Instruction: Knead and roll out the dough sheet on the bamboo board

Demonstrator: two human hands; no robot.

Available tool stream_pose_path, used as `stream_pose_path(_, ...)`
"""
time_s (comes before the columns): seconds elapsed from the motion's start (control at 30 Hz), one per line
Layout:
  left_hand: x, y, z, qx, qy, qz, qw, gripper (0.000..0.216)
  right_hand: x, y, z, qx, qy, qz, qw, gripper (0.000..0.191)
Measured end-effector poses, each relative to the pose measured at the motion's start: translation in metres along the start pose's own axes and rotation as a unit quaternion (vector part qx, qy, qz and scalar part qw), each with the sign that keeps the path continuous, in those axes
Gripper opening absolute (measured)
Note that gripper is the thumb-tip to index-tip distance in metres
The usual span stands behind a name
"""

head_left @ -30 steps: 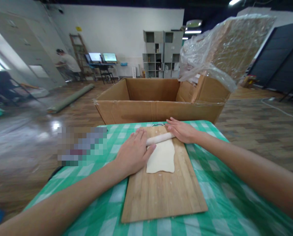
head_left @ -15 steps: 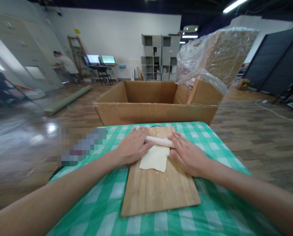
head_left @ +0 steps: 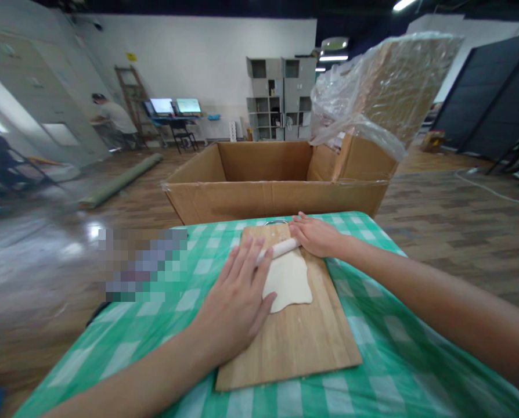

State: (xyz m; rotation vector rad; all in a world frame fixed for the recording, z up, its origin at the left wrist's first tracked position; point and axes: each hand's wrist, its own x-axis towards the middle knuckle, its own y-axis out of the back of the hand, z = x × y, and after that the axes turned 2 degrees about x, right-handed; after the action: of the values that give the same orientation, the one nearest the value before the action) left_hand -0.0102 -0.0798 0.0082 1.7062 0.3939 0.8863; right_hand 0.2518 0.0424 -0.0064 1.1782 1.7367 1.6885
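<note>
A pale rolling pin [head_left: 281, 249] lies slantwise across the far part of a flat sheet of dough [head_left: 288, 281]. My left hand [head_left: 237, 296] is open with its fingers spread, and its fingertips cover the pin's left end. Its thumb reaches to the dough's left edge. Farther away, my right hand [head_left: 314, 234] rests with outstretched fingers over the pin's right end. Under the dough is a wooden cutting board [head_left: 298, 348] with a metal handle at its far end. Both pin ends are hidden by the hands.
A green-and-white checked tablecloth [head_left: 399, 360] covers the table. Beyond its far edge stands a large open cardboard box [head_left: 259, 200], with a plastic-wrapped carton [head_left: 399, 87] at its right. A pixelated patch covers the table's left edge. In the background a person [head_left: 115, 119] leans forward.
The rolling pin has turned, its right end now farther away. My left hand has come nearer to me and my right hand has moved away. The dough and board have shifted or turned slightly.
</note>
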Motion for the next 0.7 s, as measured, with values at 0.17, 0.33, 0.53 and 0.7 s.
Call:
stream_pose_path(0.17, 0.006, 0.009, 0.027, -0.109, -0.114, -0.117, 0.98, 0.056, 0.018, -0.002, 0.0, 0.012, 0.023, 0.004, 1.0, 0.035)
stream_pose_path(0.33, 0.006, 0.002, 0.035, -0.151, -0.1, -0.123, 0.976, 0.076, 0.037, 0.001, -0.005, 0.018, 0.048, -0.007, 0.999, 0.033)
stream_pose_path(0.53, 0.001, -0.004, 0.032, -0.168, -0.104, -0.128, 0.972, 0.077, 0.02, 0.008, -0.025, 0.048, 0.167, -0.02, 0.985, 0.033)
stream_pose_path(0.7, -0.001, -0.011, 0.031, -0.175, -0.108, -0.114, 0.972, 0.08, -0.01, 0.014, -0.028, 0.002, 0.167, 0.008, 0.986, 0.027)
